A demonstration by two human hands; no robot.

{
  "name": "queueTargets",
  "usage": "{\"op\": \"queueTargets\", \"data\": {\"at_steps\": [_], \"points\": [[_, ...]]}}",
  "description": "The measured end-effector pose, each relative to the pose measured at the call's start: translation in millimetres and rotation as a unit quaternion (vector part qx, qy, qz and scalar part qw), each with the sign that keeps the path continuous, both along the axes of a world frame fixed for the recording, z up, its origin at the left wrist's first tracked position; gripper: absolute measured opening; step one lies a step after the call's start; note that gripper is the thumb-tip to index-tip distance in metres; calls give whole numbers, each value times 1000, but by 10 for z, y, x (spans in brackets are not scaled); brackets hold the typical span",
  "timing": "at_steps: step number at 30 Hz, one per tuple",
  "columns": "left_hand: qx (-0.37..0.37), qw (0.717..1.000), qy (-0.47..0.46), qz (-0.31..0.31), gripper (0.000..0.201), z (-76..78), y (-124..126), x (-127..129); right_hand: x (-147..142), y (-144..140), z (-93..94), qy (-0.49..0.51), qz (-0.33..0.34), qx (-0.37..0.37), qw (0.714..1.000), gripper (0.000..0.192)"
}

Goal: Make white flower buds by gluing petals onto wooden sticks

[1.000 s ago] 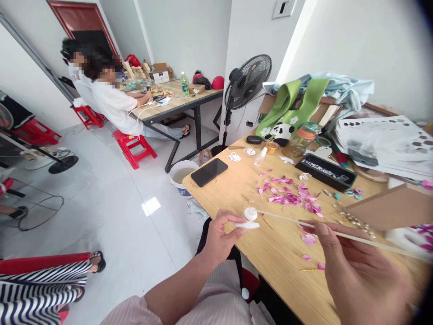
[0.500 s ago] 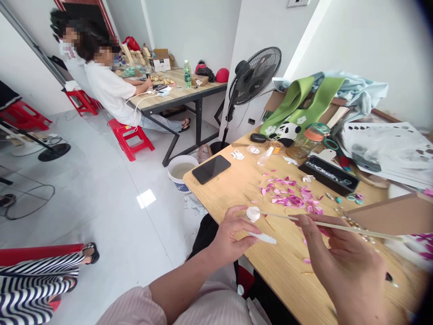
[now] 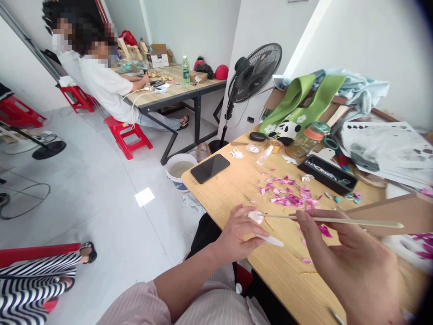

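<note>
Over the near edge of the wooden table [image 3: 237, 180], the right hand [image 3: 352, 266] pinches a thin pale stick [image 3: 331, 220] between thumb and fingertips, held almost level; its white rounded tip [image 3: 255, 216] rests at the left hand [image 3: 237, 234], whose fingers close lightly around the tip and also hold a small white strip [image 3: 270, 240] jutting rightward; beyond the stick lie scattered pink petals [image 3: 291, 195]; farther back sit a black phone [image 3: 209, 168], a black tray [image 3: 326, 174] and a standing fan [image 3: 253, 79].
</note>
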State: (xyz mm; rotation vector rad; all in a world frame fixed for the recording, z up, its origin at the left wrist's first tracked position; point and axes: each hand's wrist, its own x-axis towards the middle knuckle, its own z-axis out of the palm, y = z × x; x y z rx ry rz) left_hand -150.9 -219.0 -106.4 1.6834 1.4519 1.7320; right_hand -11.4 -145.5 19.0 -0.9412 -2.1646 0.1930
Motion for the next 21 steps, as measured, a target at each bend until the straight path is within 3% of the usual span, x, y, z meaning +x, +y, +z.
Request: {"op": "queueTargets", "data": {"at_steps": [8, 13, 17, 21], "points": [[-3, 1000, -9, 1, 7, -8, 10, 8, -92, 97, -68, 1, 64, 23, 998, 20], [-9, 1000, -13, -4, 9, -27, 15, 16, -47, 83, 40, 4, 58, 33, 998, 19], [-7, 1000, -13, -4, 10, -39, 17, 24, 4, 27, 170, 0, 12, 15, 1000, 23], [-10, 1000, -11, -2, 9, -31, 20, 24, 34, 4, 170, 0, -3, -5, 1000, 24]]}}
